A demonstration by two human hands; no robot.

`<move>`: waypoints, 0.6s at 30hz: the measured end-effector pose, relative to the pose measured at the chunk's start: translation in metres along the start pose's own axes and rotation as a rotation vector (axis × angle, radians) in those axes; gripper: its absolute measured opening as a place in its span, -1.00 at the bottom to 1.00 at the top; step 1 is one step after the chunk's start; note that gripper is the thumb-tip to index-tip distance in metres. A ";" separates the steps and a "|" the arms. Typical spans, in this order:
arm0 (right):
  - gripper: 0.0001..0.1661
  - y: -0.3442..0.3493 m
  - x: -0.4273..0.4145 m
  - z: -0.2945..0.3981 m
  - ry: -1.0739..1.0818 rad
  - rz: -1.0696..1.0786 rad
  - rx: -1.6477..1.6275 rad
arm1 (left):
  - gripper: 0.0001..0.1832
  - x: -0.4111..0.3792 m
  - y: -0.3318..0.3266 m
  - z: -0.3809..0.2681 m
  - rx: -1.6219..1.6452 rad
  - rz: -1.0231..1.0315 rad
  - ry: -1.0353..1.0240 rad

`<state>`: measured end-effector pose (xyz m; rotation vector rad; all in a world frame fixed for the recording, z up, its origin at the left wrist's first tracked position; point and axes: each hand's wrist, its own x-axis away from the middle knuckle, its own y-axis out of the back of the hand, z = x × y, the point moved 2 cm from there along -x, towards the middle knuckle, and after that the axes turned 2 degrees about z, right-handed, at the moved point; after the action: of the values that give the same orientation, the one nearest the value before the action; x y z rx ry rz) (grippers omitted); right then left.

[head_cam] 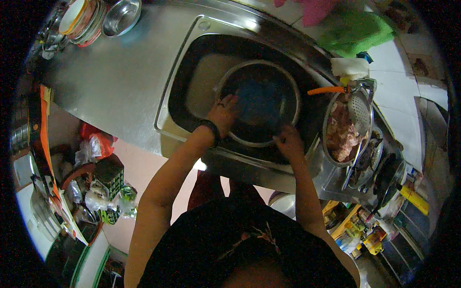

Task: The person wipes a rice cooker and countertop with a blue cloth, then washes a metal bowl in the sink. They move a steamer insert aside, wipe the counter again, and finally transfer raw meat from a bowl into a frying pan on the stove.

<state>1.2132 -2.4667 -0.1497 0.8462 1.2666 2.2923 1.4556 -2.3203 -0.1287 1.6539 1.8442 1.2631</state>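
A large round metal basin (296, 86) sits in the dark sink (203, 82), its inside in deep shadow. My left hand (221, 113), with a ring and a dark wristband, reaches over the basin's left rim, fingers stretched inward. Whether it grips the rim is too dark to tell. At the lower right rim, the fingers of my right hand (291, 142) are curled against the basin's edge. What lies inside the basin cannot be made out.
Raw meat (344, 140) fills a metal bowl (327, 151) on the right, with an orange-handled perforated skimmer (359, 109) across it. Beyond stand another dish and a dark pan (389, 176). Stacked bowls (81, 21) and a steel bowl (121, 18) stand at the back left of the steel counter (119, 82).
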 end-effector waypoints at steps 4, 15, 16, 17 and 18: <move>-0.47 -0.010 0.000 -0.005 -0.097 0.281 -0.188 | -0.56 -0.007 -0.025 0.010 -0.149 0.263 0.109; -0.30 -0.105 -0.102 0.050 0.360 0.044 0.544 | -0.48 -0.025 -0.005 -0.003 -0.127 0.138 0.075; -0.26 -0.110 -0.106 0.044 0.562 0.055 0.528 | -0.49 -0.020 0.002 -0.009 -0.052 0.162 0.079; -0.21 -0.114 -0.107 0.036 0.762 0.065 0.508 | -0.49 -0.017 0.008 -0.015 0.024 0.186 0.082; -0.20 -0.105 -0.112 0.033 0.621 0.016 0.453 | -0.50 -0.012 0.010 -0.016 0.101 0.205 0.094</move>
<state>1.3229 -2.4574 -0.2612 0.2513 2.0998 2.4052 1.4527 -2.3382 -0.1153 1.9091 1.8587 1.3705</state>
